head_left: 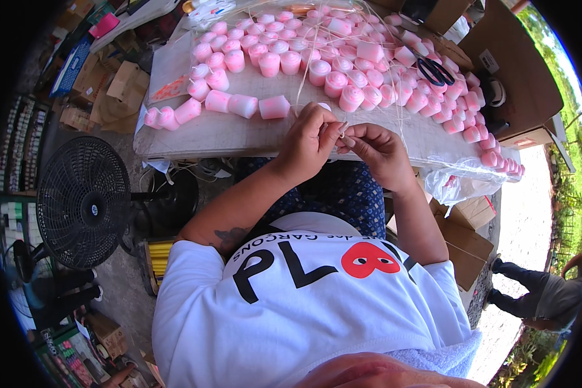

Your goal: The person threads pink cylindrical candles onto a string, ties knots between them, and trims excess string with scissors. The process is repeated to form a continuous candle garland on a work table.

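My left hand and my right hand meet over the near edge of the table, fingertips pinched close together. Between them is a thin pale string, of which only a tiny piece shows. More pale strands run from beside my left hand up across the pink-and-white candles. These small candles stand and lie in crowded rows over the tabletop. Closest to my left hand, one candle lies on its side at the end of a short row. Dark-handled scissors rest on the candles at the right.
The pale table spans the front. Clear plastic hangs off its right edge, near cardboard boxes. A black fan stands at my left. Another person is at the far right; shelves line the left.
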### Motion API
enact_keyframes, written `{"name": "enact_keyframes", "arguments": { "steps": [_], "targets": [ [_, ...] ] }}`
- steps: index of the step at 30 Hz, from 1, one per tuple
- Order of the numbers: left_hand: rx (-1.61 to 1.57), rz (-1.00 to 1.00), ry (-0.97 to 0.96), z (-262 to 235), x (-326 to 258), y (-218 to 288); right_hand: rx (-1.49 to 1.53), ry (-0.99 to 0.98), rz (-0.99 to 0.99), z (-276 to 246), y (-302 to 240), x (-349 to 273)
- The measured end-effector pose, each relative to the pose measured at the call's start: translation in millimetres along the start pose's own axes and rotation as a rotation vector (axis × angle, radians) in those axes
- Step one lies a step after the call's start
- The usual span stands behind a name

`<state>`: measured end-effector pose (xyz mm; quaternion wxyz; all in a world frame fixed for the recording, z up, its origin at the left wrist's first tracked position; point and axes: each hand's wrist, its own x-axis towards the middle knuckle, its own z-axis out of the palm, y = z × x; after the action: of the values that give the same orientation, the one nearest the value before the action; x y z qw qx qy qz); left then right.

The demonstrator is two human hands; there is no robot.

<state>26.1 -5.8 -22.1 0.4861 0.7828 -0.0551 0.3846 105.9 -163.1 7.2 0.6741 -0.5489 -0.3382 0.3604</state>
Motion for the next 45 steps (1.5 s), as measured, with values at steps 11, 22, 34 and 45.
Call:
{"name": "enact_keyframes", "arguments": {
  "steps": [11, 22, 34, 45],
  "targets": [
    [0.048, 0.032, 0.043, 3, 1, -1, -0.277, 0.122, -0.143, -7, 15, 4],
    [0.051, -0.039, 0.032, -2, 6, -1, -0.588, 0.301, -0.322, 5, 4, 1],
    [0.102, 0.020, -0.106, -9, 5, 2, -1.217, 0.144, -0.531, 7, -12, 1],
    [0.054, 0.017, -0.184, -18, 9, 0, -1.167, -0.022, -0.530, -5, -32, -5]
  ]
}}
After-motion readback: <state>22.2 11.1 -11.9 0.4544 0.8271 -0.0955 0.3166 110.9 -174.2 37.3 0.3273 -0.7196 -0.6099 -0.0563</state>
